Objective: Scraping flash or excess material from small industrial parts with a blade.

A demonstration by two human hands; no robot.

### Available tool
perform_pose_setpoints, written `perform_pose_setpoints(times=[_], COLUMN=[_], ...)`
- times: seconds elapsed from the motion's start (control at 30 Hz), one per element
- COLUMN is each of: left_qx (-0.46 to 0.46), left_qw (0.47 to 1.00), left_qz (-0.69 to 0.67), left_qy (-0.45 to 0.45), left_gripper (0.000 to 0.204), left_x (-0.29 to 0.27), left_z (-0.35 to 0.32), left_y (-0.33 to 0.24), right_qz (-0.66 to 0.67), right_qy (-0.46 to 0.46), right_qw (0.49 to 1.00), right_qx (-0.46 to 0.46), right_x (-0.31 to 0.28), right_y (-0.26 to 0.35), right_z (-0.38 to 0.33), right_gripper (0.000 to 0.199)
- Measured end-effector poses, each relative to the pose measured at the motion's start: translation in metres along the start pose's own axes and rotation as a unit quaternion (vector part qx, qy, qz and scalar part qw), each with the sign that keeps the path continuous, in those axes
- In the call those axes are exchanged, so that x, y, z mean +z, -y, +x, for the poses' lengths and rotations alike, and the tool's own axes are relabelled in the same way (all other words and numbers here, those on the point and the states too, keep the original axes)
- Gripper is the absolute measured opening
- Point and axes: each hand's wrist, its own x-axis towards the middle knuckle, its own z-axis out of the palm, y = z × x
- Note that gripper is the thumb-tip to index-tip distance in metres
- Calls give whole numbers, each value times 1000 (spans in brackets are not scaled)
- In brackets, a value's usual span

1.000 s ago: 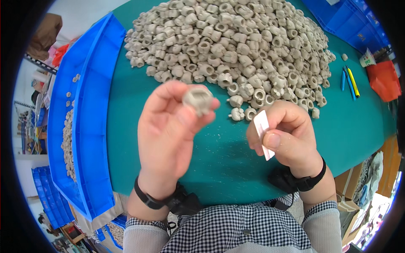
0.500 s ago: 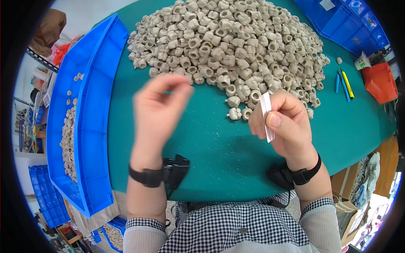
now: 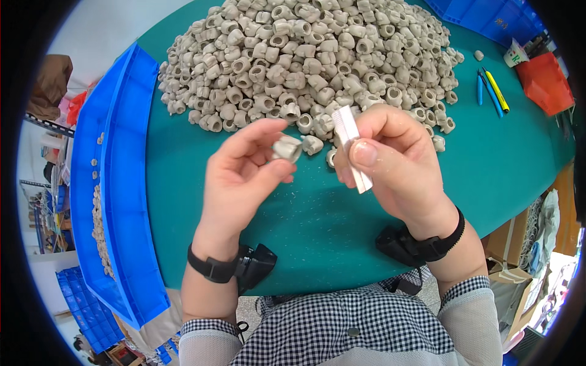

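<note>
Between thumb and fingers, my left hand [image 3: 235, 174] grips a small hollow beige piece [image 3: 287, 148], its open end turned toward the right. My right hand [image 3: 397, 161] pinches a thin, flat whitish strip [image 3: 352, 149] that stands tilted, close to the piece but apart from it. Pale dust shows on my right thumb. Just beyond both hands rises a large pile of similar beige pieces [image 3: 317, 61]; a few loose ones lie at its near edge, partly hidden behind my right hand.
The green table [image 3: 305, 244] is speckled with white dust. A long blue crate [image 3: 131, 183] with beige pieces inside stands on the left. Blue and yellow pens [image 3: 495, 91], a white cup [image 3: 516, 53] and a red container [image 3: 546, 82] are at far right, near another blue crate [image 3: 482, 18].
My left hand, blurred and without a visible piece before, now holds a hollow beige piece and has come nearer my right hand. My right hand has shifted left with the strip.
</note>
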Motion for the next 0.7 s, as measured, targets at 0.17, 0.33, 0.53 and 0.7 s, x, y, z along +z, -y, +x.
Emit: perform_pose_setpoints(times=[0.17,0.33,0.53,0.7], left_qx=[30,28,51,74], left_qw=[987,982,985,982], left_qz=[-157,-187,-164,-171], left_qy=[29,26,9,21], left_gripper=[37,36,43,43], left_x=[-2,4,7,5], left_z=[-12,-16,-22,-21], left_y=[-10,-13,-17,-14], right_qz=[-50,-166,-351,-380], right_qy=[0,8,49,58], right_qw=[999,986,916,901], right_qx=[15,-29,-189,-202], right_x=[10,13,18,17], right_y=[0,-3,-2,-3], right_z=[-5,-6,-5,-3], right_gripper=[5,4,6,8])
